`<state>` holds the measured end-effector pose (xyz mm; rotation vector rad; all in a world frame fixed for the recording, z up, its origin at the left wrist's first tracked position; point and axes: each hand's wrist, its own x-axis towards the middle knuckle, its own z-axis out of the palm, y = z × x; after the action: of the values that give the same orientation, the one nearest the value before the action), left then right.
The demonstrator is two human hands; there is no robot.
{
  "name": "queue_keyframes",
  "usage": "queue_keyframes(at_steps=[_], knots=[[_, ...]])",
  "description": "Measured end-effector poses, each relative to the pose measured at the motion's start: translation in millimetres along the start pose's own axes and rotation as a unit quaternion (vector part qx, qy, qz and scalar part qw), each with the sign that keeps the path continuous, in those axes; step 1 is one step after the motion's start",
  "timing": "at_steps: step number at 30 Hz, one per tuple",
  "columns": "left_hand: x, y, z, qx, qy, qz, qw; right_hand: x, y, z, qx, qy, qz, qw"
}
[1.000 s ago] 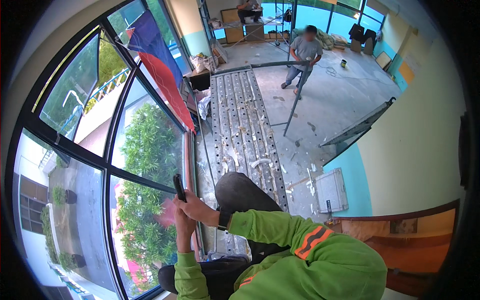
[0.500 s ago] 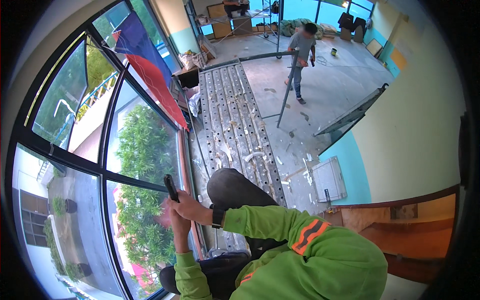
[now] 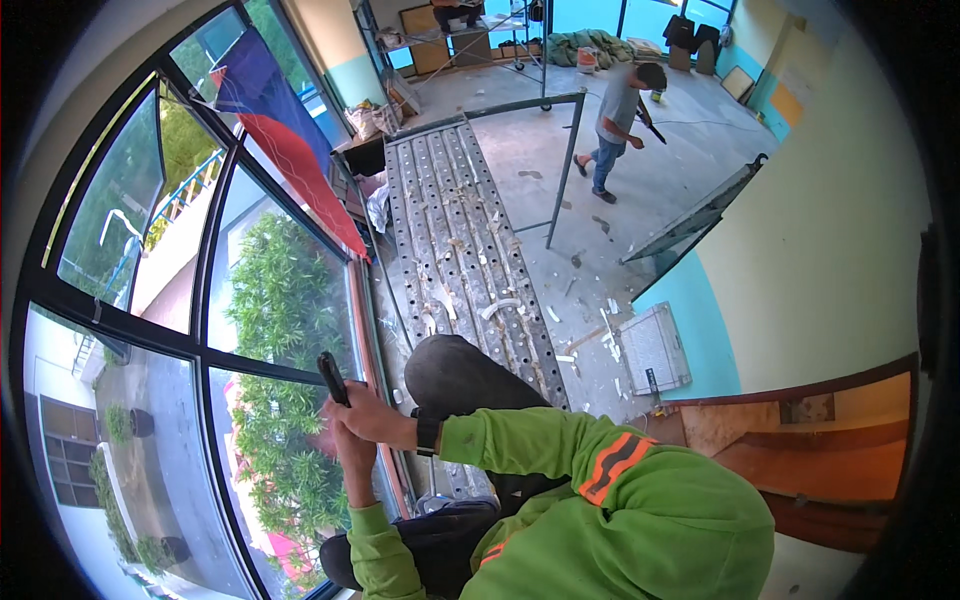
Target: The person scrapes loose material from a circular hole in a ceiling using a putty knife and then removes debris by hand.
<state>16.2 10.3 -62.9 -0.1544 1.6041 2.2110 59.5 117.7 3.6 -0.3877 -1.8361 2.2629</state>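
My right hand (image 3: 368, 413), with a black band on its wrist, is closed round a dark tool with a rounded black end (image 3: 333, 378). The rest of that tool is covered by my fingers, so its kind does not show. Just below and touching it, my left hand (image 3: 350, 448) is raised with its fingers closed, partly hidden behind the right one. What the left fingers hold cannot be made out. Both hands are close to the dark-framed window (image 3: 205, 352), beyond which green plants show. Green sleeves cover my forearms.
I crouch on a perforated metal scaffold platform (image 3: 470, 260) strewn with white scraps. A metal guard frame (image 3: 565, 170) stands at its far end. On the floor to the right, another person (image 3: 615, 130) carries a long dark tool. A grey case (image 3: 655, 350) lies by the wall.
The other person has stepped slightly right, turned, and now shows a long dark tool. My hands keep their hold near the window; the whole view has shifted a little.
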Motion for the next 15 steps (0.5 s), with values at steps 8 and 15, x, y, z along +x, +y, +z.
queue_keyframes(at_steps=[8, 15], knots=[[-8, 10, 17, -0.029, 0.019, -0.032, 0.999, -4, -10, -5, 0.027, -0.020, 0.033, 0.999], [-11, 3, -1, 0.412, -0.115, 0.217, 0.877, -1, -1, -1, 0.008, -0.003, 0.009, 1.000]])
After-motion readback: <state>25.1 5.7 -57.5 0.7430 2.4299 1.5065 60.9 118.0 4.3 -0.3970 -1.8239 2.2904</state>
